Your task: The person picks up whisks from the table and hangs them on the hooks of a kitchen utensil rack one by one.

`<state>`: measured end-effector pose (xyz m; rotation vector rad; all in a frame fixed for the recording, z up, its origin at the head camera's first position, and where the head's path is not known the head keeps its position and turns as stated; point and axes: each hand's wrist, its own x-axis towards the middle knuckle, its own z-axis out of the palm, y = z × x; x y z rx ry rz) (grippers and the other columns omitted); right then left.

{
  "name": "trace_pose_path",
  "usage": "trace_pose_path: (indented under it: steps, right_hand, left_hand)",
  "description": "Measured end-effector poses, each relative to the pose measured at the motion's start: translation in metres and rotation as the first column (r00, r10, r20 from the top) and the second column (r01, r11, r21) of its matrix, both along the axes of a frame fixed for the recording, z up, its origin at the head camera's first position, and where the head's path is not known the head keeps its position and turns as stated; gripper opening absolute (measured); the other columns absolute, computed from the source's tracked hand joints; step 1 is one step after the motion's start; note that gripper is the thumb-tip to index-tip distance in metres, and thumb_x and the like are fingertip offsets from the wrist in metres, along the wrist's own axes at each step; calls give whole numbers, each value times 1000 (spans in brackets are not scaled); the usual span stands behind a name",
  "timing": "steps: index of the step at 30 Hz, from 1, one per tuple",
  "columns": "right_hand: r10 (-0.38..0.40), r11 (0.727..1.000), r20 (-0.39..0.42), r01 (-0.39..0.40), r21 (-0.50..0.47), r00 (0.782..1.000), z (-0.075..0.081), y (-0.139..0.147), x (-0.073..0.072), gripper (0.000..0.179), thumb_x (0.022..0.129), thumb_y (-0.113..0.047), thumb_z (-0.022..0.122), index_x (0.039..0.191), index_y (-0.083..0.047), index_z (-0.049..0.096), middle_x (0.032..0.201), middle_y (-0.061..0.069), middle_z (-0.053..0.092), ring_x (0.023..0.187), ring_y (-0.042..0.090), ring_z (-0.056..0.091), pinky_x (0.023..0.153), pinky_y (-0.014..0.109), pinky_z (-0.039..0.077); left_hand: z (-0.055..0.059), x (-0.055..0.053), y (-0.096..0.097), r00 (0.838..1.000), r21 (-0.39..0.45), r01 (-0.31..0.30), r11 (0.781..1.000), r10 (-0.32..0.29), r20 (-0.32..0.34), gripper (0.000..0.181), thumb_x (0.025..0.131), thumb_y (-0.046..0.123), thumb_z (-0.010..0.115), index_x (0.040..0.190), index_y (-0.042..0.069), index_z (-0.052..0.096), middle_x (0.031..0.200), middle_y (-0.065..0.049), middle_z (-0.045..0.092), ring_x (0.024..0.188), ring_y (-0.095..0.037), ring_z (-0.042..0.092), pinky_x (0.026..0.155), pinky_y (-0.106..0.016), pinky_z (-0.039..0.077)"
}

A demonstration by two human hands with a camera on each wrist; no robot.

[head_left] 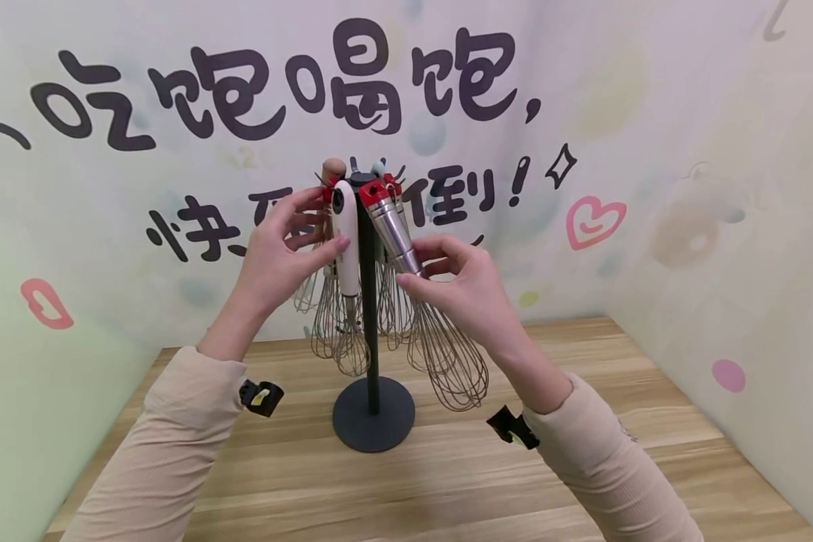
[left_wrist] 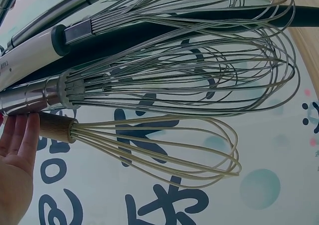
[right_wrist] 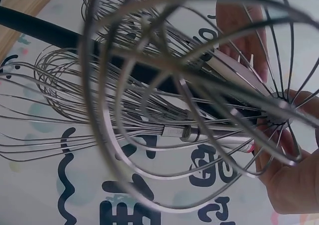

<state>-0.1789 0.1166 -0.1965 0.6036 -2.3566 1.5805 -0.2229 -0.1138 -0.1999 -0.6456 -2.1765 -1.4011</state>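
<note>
A whisk (head_left: 394,233) with a silver handle and red cap is held in my right hand (head_left: 464,282), thumb in front and fingers behind. It tilts, with its cap close by the top of a black whisk stand (head_left: 371,316) and its wires out to the right. My left hand (head_left: 284,248) reaches to the whisks hanging on the left. Its thumb touches a white-handled whisk (head_left: 346,248). In the left wrist view, its straight fingers (left_wrist: 24,135) lie against a metal-handled whisk (left_wrist: 35,96), beside a wooden-handled whisk (left_wrist: 59,127).
Several more whisks hang round the stand, among them a slim metal-handled whisk (right_wrist: 219,134). The stand's round base (head_left: 373,433) rests on a wood-grain table (head_left: 298,482). A printed wall (head_left: 650,135) rises close behind.
</note>
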Motion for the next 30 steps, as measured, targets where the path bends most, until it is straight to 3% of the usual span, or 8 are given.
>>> trace_pose_path:
  steps: [19,30]
  right_hand:
    - [-36,998,16,36,42,999,3,1,1,37,81,-9,74,117,-8,64,110,8,65,92,21,62,70,27,57]
    - [5,1000,4,-5,-8,1000,-9,-4,-10,39,81,-7,73,118,-4,61,109,14,65,94,24,64,73,28,58]
  left_hand:
    - [-1,-1,2,1000,-3,-19,1000,19,-20,62,83,12,73,138,8,46,133,-11,50,114,-22,57,98,-35,52]
    - [-1,0,3,1000,2,-15,1000,15,-6,62,83,12,73,139,9,45,132,-10,50,114,-22,56,99,-36,52]
